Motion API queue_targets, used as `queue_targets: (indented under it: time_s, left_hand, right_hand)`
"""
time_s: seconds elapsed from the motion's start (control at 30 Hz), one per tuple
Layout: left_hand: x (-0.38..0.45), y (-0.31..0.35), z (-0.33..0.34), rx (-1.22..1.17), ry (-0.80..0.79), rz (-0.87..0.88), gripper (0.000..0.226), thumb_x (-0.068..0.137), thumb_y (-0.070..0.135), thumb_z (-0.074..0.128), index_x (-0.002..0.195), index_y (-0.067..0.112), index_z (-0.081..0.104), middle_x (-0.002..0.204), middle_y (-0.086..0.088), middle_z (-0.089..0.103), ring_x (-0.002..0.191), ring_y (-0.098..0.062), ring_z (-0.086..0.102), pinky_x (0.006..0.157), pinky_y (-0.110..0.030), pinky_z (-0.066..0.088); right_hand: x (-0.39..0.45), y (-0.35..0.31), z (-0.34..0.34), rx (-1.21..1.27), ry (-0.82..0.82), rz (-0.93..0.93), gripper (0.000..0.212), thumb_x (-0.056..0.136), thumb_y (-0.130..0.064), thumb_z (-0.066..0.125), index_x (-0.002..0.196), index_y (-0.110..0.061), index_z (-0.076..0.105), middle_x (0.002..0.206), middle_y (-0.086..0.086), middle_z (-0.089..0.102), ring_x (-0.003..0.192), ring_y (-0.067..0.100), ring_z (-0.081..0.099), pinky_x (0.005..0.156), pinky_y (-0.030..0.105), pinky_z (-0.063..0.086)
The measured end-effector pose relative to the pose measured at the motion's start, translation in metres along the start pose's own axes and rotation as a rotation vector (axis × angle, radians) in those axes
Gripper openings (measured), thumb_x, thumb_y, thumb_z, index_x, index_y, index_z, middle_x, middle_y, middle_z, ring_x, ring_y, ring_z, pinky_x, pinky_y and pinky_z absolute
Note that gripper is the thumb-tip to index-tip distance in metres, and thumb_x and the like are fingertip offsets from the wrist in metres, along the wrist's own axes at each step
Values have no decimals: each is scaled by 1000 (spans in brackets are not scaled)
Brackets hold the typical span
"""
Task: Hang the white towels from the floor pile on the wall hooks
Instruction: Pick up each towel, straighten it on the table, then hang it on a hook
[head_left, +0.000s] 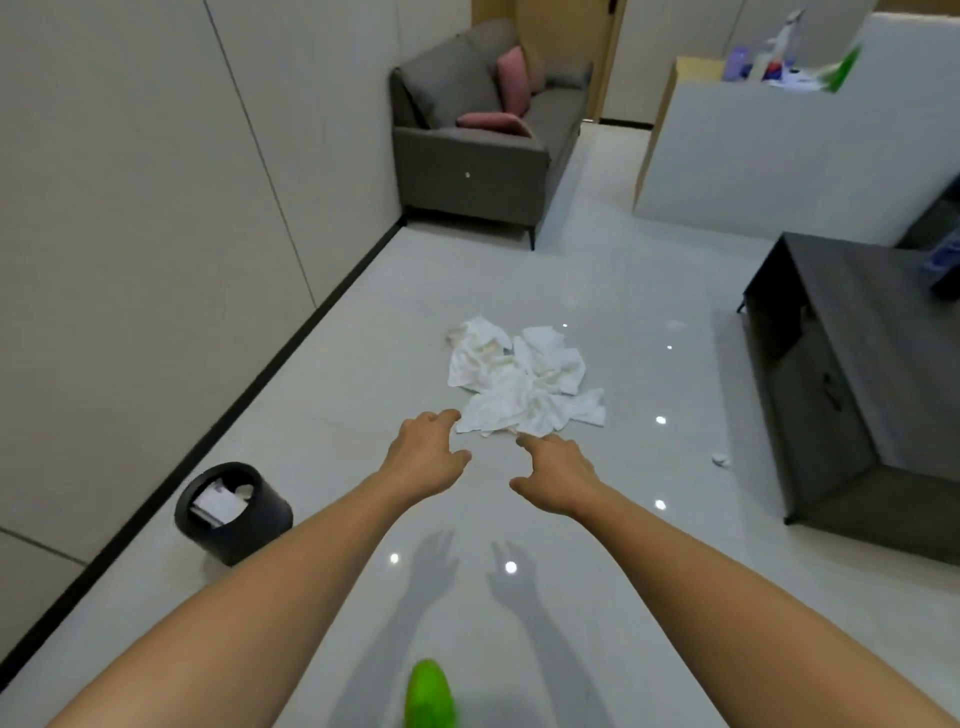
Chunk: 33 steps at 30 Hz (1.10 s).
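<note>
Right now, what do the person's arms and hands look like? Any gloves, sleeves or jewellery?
Both arms are bare as far up as the picture shows: no sleeves in view. The left hand and right hand wear no gloves, and no watch, bracelet or ring is visible on either. No markings or cables show on them.

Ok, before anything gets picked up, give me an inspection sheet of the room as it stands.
Surface: glossy light tiled floor, glare spots.
Job's things: white towels in a crumpled floor pile; wall hooks not in view.
Clutter: black bin with paper by the wall; small white object near the dark cabinet; green object at the bottom edge.
Hands: left hand and right hand open, reaching toward the pile, holding nothing.
Cables: nothing seen.
Surroundings: grey sofa with pink cushions; white counter with bottles.
</note>
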<state>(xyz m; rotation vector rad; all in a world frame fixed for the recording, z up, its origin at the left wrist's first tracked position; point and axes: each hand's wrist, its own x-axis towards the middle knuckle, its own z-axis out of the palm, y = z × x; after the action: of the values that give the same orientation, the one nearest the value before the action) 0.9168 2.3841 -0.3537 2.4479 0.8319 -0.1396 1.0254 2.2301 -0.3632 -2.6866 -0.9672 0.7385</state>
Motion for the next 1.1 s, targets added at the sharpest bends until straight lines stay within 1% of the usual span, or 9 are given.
queue_targets:
  time_s: [0.07,0.2,0.43,0.57,0.67,0.83,0.97,1.1]
  left_hand:
    - [39,-6,-16,11,-34,36,59,92,36,59,145,21,39,141,-10,47,131,-30,41,103,-39,40]
    - [107,-20,-40,5,-58,66,59,92,36,59,145,19,40,142,-11,47,131,-30,42,104,-39,39]
    - [221,-52,-45,18,-160,41,60,92,38,59,146,19,41,145,-11,44,134,-31,40,106,-39,38]
    - [304,-69,-44,40,-196,10,60,92,39,60,146,20,41,147,-10,42,134,-30,38,107,-38,36]
    - [375,-85,-42,64,-224,-22,60,92,38,60,146,19,41,146,-12,43,134,-31,39,108,-38,35]
    - [489,-112,-42,80,-306,-129,58,93,35,59,145,17,42,147,-12,43,134,-31,39,108,-37,34]
    - [572,-127,-27,66,-324,-171,54,95,33,58,144,16,44,146,-12,44,133,-29,42,107,-36,35]
    - [643,-143,16,40,-355,-191,52,94,31,59,142,15,48,143,-13,47,131,-30,44,106,-35,34]
  right_hand:
    - [28,-5,-7,31,-8,61,66,88,-35,62,148,-23,37,148,6,42,134,31,39,106,46,41]
    - [79,-13,-16,65,-23,137,67,88,-33,62,149,-22,37,149,5,41,133,32,41,105,45,42]
    - [188,-17,-16,113,-95,216,69,89,-36,61,151,-23,33,148,8,41,134,31,40,106,44,42]
    - [278,-12,-13,150,-126,218,69,87,-37,63,150,-22,37,149,10,41,135,32,40,107,43,40]
    - [357,-9,-9,222,-154,229,67,87,-33,65,148,-20,40,147,9,45,134,30,44,104,38,41]
    - [480,-5,0,335,-251,318,65,88,-31,66,146,-16,43,148,8,46,134,27,45,104,34,39]
    - [563,5,16,436,-275,398,62,89,-29,65,145,-11,46,145,9,50,133,26,46,104,31,38]
    - [636,26,56,598,-300,563,59,89,-30,66,142,-10,49,143,10,53,132,26,48,106,32,40]
